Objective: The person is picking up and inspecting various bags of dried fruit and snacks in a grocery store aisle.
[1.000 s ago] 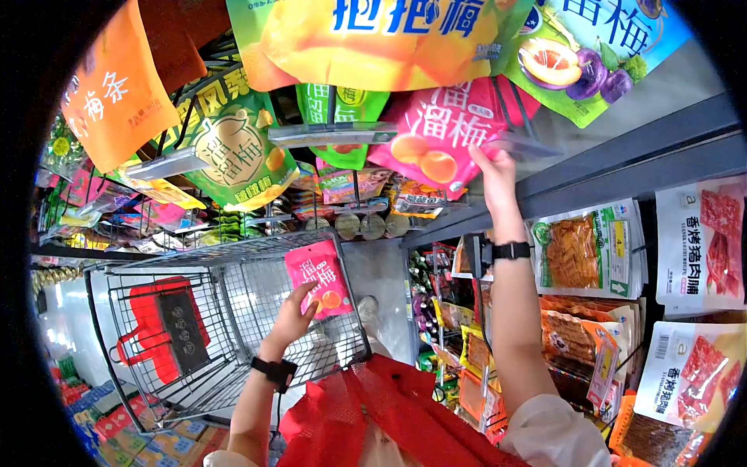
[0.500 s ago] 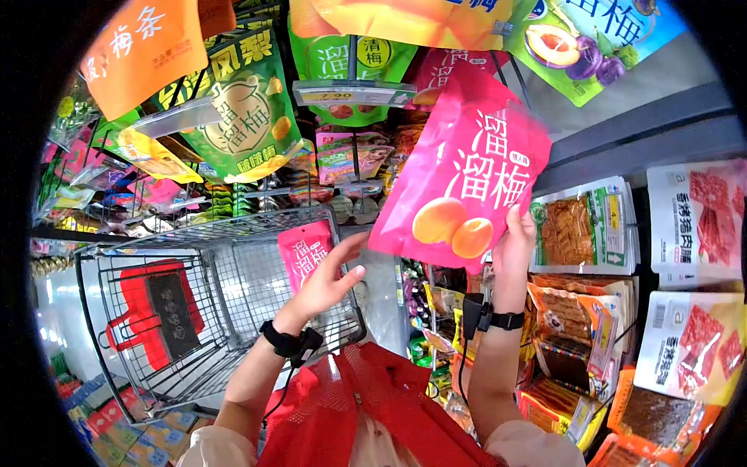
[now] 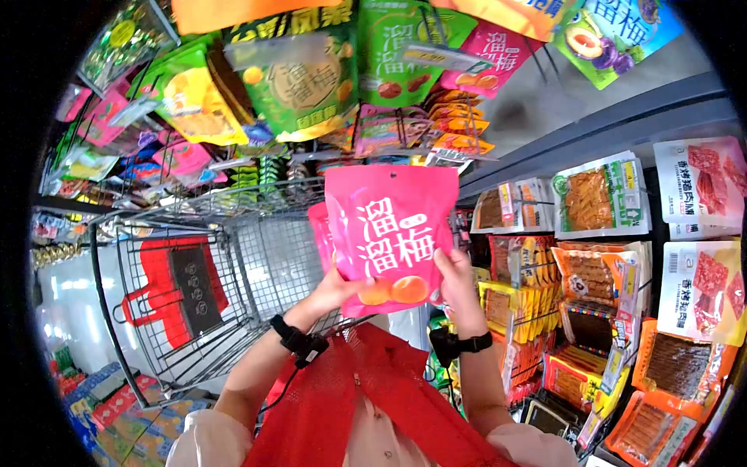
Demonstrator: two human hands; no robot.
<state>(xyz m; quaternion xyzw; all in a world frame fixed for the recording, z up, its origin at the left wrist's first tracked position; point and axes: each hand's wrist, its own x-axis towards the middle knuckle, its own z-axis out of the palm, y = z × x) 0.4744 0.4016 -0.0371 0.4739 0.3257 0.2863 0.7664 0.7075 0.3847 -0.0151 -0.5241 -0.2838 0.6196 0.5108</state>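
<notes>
Both of my hands hold a pink snack bag (image 3: pixel 391 226) with white characters and orange fruit printed on it, upright in front of me. My left hand (image 3: pixel 336 288) grips its lower left edge and my right hand (image 3: pixel 455 282) grips its lower right edge. Another pink bag (image 3: pixel 320 233) shows just behind it, at the rim of the wire shopping cart (image 3: pixel 233 272). Both wrists wear black bands.
The cart holds a red folded child seat (image 3: pixel 175 292). Hanging snack bags in green (image 3: pixel 299 86), yellow and orange fill the rack above. Packs of dried meat (image 3: pixel 599 198) hang on shelves at the right. A red mesh bag (image 3: pixel 350 405) hangs at my chest.
My right hand has brought the pink bag down from the rack to chest height. My left hand has left the cart's bag and taken hold of this one.
</notes>
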